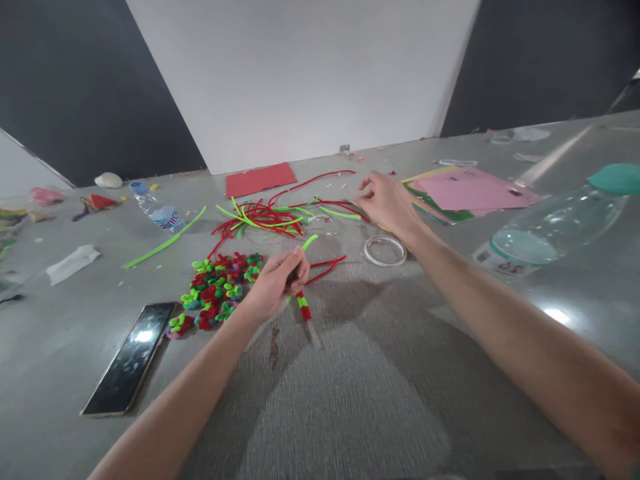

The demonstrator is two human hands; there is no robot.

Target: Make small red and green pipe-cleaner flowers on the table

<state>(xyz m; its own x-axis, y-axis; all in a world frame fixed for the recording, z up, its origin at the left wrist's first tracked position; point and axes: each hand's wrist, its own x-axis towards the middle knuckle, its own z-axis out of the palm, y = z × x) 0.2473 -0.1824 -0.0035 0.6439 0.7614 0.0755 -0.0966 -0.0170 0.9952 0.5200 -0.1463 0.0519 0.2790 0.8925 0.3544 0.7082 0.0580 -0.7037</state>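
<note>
My left hand (284, 280) is closed around a bright green pipe cleaner (311, 242), whose tip pokes out above the fingers. Beneath that hand shows a slim rod (305, 310) banded in green and red fuzz, with a pale, blurred end; whether the fingers grip it too is hidden. Bent red pipe cleaners (327, 268) stick out on the hand's right side. Farther back, my right hand (386, 201) hovers with curved fingers and a gap at the thumb, close to the ends of red pipe cleaners from a loose red and green pile (265, 219).
Small red and green fuzzy flowers (215, 290) cluster left of my left hand, beside a phone (131, 360). A tape roll (385, 251), coloured sheets (470, 190) and a large bottle (555, 227) lie right. A small bottle (159, 208) and red paper (261, 179) are farther back.
</note>
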